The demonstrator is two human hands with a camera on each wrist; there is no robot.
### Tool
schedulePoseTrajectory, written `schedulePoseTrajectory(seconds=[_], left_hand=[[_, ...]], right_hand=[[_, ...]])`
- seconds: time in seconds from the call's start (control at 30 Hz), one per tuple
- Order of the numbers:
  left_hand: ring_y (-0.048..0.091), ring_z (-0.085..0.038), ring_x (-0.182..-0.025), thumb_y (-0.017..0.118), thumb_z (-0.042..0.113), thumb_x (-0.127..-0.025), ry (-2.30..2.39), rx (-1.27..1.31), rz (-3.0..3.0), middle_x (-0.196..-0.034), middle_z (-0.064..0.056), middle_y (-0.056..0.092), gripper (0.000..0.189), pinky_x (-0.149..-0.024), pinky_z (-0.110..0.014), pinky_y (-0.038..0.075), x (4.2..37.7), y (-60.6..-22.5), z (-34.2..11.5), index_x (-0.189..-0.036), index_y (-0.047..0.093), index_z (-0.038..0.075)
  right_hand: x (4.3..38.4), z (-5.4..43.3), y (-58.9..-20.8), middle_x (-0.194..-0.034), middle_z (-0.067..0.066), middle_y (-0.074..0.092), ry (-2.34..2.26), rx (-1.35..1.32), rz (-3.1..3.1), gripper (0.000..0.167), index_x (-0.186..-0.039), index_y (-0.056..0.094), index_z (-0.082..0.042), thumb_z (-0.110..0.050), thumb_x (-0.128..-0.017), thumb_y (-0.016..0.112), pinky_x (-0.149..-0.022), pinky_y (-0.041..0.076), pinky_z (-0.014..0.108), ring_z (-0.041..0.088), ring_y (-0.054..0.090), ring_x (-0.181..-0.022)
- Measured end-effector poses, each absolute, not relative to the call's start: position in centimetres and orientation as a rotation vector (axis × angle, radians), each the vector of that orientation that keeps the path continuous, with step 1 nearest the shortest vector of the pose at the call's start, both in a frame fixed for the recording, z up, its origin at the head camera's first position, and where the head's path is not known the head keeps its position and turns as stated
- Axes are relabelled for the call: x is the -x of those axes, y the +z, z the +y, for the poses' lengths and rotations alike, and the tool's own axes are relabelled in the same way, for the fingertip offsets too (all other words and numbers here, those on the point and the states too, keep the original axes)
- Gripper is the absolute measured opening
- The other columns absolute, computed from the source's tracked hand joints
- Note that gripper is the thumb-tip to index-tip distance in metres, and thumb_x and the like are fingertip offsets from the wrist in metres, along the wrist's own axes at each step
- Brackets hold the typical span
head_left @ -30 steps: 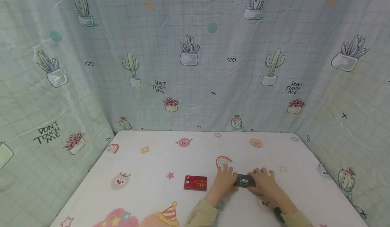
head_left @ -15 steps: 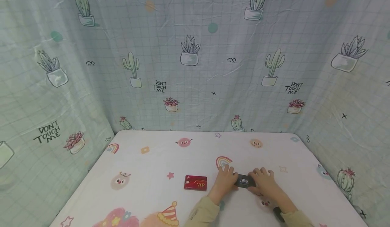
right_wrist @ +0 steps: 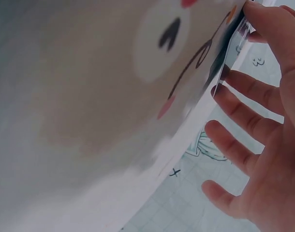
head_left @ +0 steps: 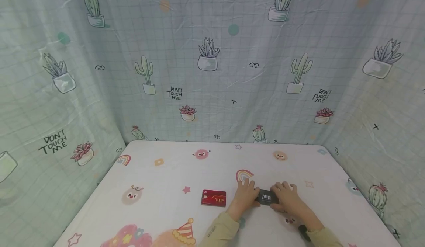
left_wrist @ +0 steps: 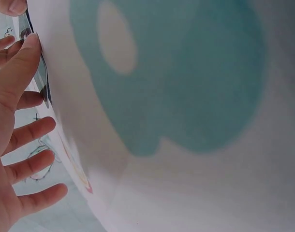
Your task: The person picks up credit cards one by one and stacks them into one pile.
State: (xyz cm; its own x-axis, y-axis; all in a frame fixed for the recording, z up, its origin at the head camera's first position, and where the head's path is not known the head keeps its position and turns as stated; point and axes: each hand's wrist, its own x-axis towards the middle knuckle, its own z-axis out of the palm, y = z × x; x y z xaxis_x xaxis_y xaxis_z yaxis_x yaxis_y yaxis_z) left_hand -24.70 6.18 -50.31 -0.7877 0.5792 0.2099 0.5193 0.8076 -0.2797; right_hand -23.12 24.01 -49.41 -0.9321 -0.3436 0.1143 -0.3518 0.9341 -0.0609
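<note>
A black card marked "Vip" (head_left: 266, 197) lies between both hands, right of the table's middle. My left hand (head_left: 245, 198) pinches its left end between thumb and index finger; the other fingers are spread, as the left wrist view shows. At the opposite end my right hand (head_left: 288, 198) pinches the card with thumb and fingertips, its remaining fingers apart. Seen edge-on in the right wrist view, the card (right_wrist: 229, 50) looks thin and glossy. To the left of the hands, a red VIP card (head_left: 213, 198) lies flat, touched by neither.
The white table (head_left: 159, 180) has printed cartoon faces, stars and rainbows. A grid-patterned curtain with cactus prints (head_left: 225, 81) hangs behind it and along both sides. A dark band (head_left: 303, 233) circles the right wrist at the sleeve.
Both hands keep their hold on the black card, with hardly any movement. The whole head view has shifted very slightly. The red card stays where it was on the table.
</note>
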Motion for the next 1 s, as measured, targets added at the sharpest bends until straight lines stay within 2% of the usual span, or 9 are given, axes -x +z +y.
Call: schedulePoseTrajectory(seconds=[0.27, 0.57, 0.83, 1.0], left_hand=[[0.049, -0.011, -0.099, 0.060, 0.058, -0.069, 0.264, 0.874, -2.680, -0.101, 0.011, 0.058, 0.046, -0.084, -0.034, 0.045, 24.6, -50.2, 6.1, -0.104, 0.060, 0.027], [0.050, -0.011, -0.100, 0.061, 0.056, -0.070, 0.250, 0.912, -2.687, -0.104, 0.010, 0.059, 0.051, -0.085, -0.032, 0.044, 24.2, -49.6, 6.1, -0.112, 0.056, 0.027], [0.050, -0.013, -0.105, 0.061, 0.056, -0.072, 0.272, 0.894, -2.683, -0.107, 0.008, 0.057, 0.052, -0.088, -0.035, 0.044, 24.0, -49.0, 5.7, -0.115, 0.054, 0.027], [0.049, -0.014, -0.110, 0.060, 0.055, -0.073, 0.254, 0.891, -2.718, -0.112, 0.007, 0.056, 0.054, -0.091, -0.035, 0.043, 23.9, -49.0, 5.4, -0.118, 0.052, 0.027]], right_hand=[[23.3, 24.3, -49.5, -0.095, 0.001, 0.053, 0.117, -0.637, -2.960, 0.050, -0.102, 0.055, -0.009, -0.043, -0.067, 0.070, -0.082, 0.039, 0.050, 0.019, 0.046, -0.089], [23.2, 24.2, -49.5, -0.101, 0.005, 0.057, 0.100, -0.649, -2.953, 0.053, -0.108, 0.054, -0.008, -0.043, -0.070, 0.068, -0.082, 0.041, 0.048, 0.020, 0.049, -0.092], [23.1, 24.0, -49.4, -0.099, 0.004, 0.056, 0.057, -0.716, -2.846, 0.057, -0.110, 0.055, -0.008, -0.045, -0.068, 0.069, -0.076, 0.042, 0.045, 0.018, 0.048, -0.088], [23.1, 23.8, -49.3, -0.098, 0.003, 0.056, 0.055, -0.723, -2.824, 0.058, -0.109, 0.055, -0.009, -0.047, -0.067, 0.069, -0.076, 0.041, 0.045, 0.017, 0.047, -0.087]])
